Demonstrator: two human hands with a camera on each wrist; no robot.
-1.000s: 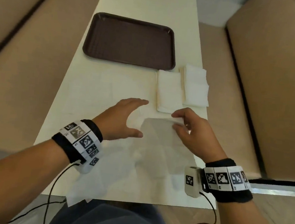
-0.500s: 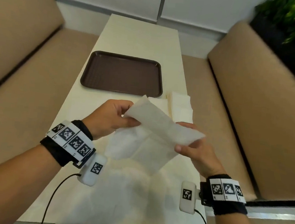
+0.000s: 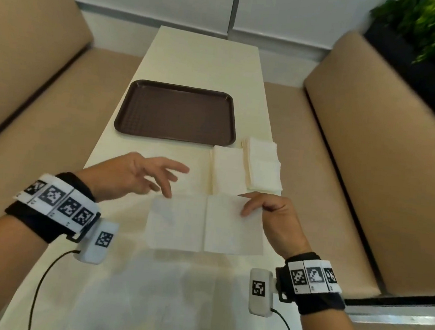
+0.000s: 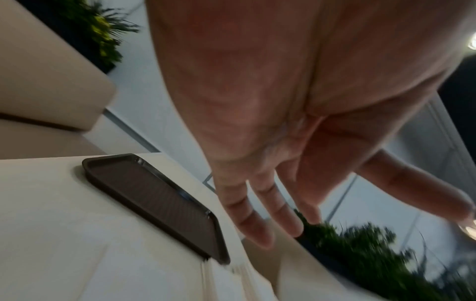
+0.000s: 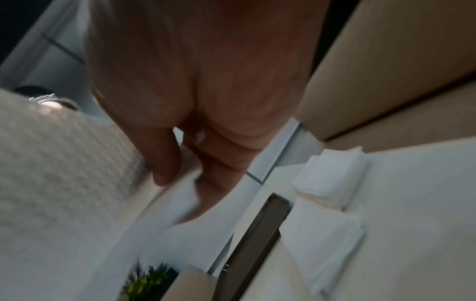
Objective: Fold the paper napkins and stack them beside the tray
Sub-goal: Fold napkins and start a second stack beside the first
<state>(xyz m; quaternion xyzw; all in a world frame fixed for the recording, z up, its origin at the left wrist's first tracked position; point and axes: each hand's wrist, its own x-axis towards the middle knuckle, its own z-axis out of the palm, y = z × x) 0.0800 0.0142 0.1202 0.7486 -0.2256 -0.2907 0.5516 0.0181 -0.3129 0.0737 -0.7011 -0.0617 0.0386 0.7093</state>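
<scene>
Napkin held open over the cream desk [image 3: 206, 66], nearer the person than the brown tray [image 3: 176, 112].

The white napkin [image 3: 205, 225], creased down its middle, is spread out; the right hand [image 3: 272, 217] pinches its far right corner, while the left hand [image 3: 136, 176] hovers with fingers spread, holding nothing. Two folded napkin piles [image 3: 247, 167] lie just right of the tray's near corner. Both wrist views are blurred.

The napkin [image 3: 205, 227] is thin white paper, matt, with a fine embossed dimple texture plain in the right wrist view. The tray [image 3: 176, 111] looks like dark brown plastic, its floor finely ribbed and its rim faintly glossy. The table [image 3: 204, 58] is smooth cream laminate with a soft sheen, and the benches [image 3: 369, 165] wear matt tan upholstery.
</scene>
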